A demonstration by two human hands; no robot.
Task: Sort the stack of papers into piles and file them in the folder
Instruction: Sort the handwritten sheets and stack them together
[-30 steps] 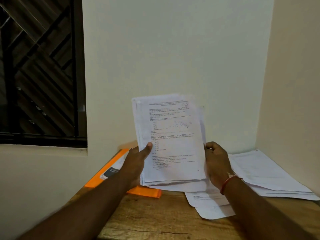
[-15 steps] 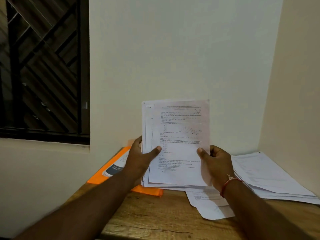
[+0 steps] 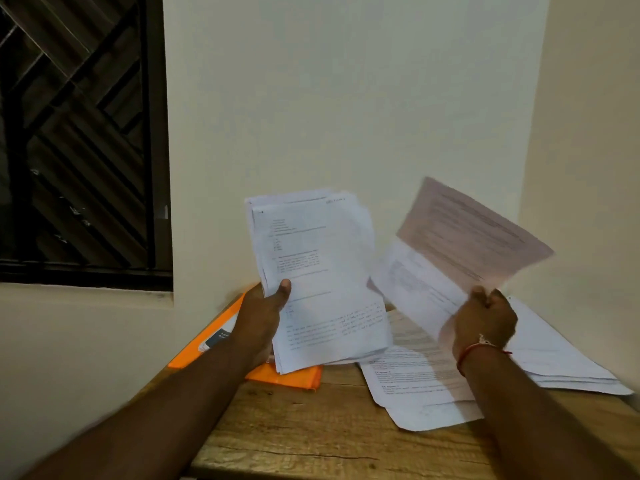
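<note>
Papers [image 3: 322, 282] stand upright in our left hand [image 3: 259, 320], thumb clamped across them; our right hand [image 3: 485, 320] pinches one bent sheet [image 3: 460, 251] beside them. Under our left wrist lies the folder [image 3: 291, 377]; under our right, loose piles [image 3: 415, 379] on the table [image 3: 311, 438].

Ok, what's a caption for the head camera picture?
Left hand grips the paper stack; right hand holds a sheet aside.
</note>
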